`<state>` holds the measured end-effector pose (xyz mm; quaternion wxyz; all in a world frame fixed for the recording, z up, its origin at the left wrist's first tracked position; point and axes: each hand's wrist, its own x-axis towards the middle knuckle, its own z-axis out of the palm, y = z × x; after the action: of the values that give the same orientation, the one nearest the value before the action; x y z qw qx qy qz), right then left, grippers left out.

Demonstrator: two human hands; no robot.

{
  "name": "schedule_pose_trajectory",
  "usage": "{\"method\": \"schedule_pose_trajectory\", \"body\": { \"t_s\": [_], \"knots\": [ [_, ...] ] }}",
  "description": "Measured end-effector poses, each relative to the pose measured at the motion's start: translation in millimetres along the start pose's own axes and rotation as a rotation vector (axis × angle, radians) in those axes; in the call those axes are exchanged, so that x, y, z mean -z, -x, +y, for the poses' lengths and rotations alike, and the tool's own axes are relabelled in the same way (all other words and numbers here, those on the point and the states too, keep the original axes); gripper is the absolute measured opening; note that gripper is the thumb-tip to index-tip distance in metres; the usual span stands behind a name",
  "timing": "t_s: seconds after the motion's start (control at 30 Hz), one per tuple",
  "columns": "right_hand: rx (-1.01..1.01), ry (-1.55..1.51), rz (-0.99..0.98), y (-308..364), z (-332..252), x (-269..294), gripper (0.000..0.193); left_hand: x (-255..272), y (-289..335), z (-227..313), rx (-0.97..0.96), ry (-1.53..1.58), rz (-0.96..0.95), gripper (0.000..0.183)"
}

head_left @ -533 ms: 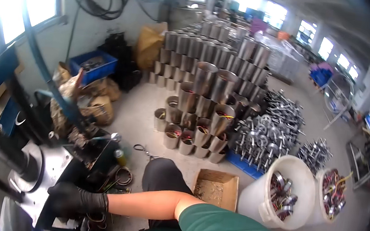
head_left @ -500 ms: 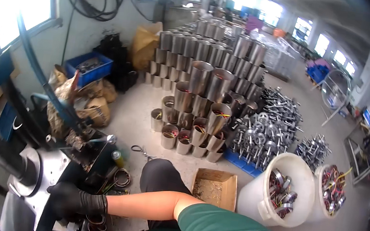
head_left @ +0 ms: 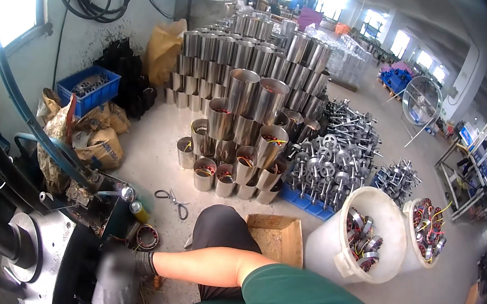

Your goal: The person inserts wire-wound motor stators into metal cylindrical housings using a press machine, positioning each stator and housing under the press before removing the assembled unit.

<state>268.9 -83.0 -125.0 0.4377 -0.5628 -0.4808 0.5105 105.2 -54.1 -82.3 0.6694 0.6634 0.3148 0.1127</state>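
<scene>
My right hand [head_left: 121, 259], in a dark glove and smeared by motion, is at the end of the bare forearm that reaches left past my knee. Directly beneath it, against the machine's side, is a dull grey metal cylinder [head_left: 115, 295]; the hand appears wrapped over its top, though single fingers do not show. Just left stands the machine's metal plate [head_left: 55, 250], with a dark round post [head_left: 1, 237] tilted out from it. A copper-wound ring [head_left: 147, 237] lies on the floor beyond the hand. My left hand is out of view.
Scissors [head_left: 173, 203] and a yellowish can [head_left: 138, 211] are near the machine. An open cardboard box [head_left: 274, 222] sits beyond my knee, beside white buckets [head_left: 321, 242] of wound parts. Steel cylinders [head_left: 242, 93] are stacked farther off, with piled shafts [head_left: 331, 163] to their right.
My right hand has come away from the machine plate toward me, to the right. A grey cylinder now shows beneath it, where wound parts were visible before. The whole view has shifted slightly.
</scene>
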Motion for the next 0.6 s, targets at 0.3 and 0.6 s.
{"method": "schedule_pose_trajectory", "body": {
  "t_s": [0.3, 0.6],
  "knots": [
    [-0.171, 0.187, 0.122, 24, 25, -16, 0.031, 58, 64, -68, 0.363, -0.800, 0.082, 0.037],
    [-0.322, 0.731, -0.070, 38, 72, -39, 0.023, 72, 66, -66, 0.373, -1.132, 0.011, 0.044]
  ]
}}
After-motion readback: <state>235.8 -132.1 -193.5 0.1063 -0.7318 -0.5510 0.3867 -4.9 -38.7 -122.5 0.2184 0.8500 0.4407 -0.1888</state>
